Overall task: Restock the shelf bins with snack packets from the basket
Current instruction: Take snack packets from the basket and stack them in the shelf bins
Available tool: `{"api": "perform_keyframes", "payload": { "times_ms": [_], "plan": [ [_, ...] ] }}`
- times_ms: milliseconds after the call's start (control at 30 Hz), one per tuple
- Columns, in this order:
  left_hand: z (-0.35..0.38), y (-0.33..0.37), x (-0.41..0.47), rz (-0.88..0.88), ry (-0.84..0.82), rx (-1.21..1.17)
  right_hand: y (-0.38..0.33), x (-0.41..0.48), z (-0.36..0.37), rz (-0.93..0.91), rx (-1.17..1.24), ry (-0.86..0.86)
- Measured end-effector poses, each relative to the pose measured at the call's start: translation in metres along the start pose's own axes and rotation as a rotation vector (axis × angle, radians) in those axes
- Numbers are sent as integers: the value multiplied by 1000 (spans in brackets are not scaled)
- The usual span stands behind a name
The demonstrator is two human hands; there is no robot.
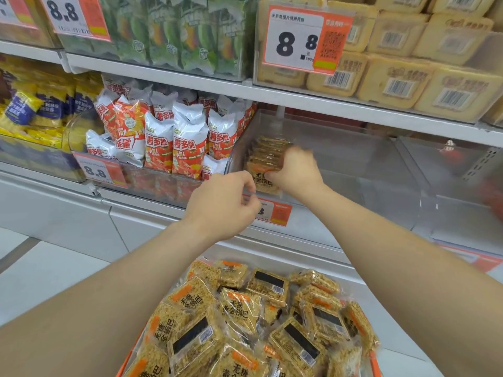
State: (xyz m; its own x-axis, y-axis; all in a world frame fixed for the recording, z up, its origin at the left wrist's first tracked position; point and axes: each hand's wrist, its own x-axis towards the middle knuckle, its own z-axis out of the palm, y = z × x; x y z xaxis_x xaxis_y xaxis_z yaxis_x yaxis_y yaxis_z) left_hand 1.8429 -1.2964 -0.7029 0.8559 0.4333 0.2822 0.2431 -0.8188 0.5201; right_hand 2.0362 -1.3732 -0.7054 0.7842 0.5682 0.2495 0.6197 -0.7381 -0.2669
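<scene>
Clear bins (353, 170) on white shelf (152, 216)

Free: I see open room in the clear bin (353, 170), right of and behind the packet stack (268, 156) | Left: crisp bags (187, 137) packed against the bin wall | Above: shelf edge (313, 100) overhangs | Near: heaped basket (127, 361).

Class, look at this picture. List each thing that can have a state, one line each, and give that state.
Clear bin: nearly empty, holding one stack at its left end.
Stack of packets: inside the clear bin, gripped by the right hand.
Left hand: fingers curled at the bin's front edge; whether it holds anything is unclear.
Basket: heaped with packets.
Chip bags: filling the neighbouring bin.
</scene>
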Motion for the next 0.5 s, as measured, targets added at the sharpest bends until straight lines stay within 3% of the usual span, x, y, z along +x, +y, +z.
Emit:
{"api": "perform_keyframes", "payload": {
  "times_ms": [367,500],
  "plan": [
    [2,1,1,-2,40,26,4,-2,2,-11,20,2],
    [-2,2,2,6,74,27,-1,-13,-9,4,-89,33]
  ]
}}
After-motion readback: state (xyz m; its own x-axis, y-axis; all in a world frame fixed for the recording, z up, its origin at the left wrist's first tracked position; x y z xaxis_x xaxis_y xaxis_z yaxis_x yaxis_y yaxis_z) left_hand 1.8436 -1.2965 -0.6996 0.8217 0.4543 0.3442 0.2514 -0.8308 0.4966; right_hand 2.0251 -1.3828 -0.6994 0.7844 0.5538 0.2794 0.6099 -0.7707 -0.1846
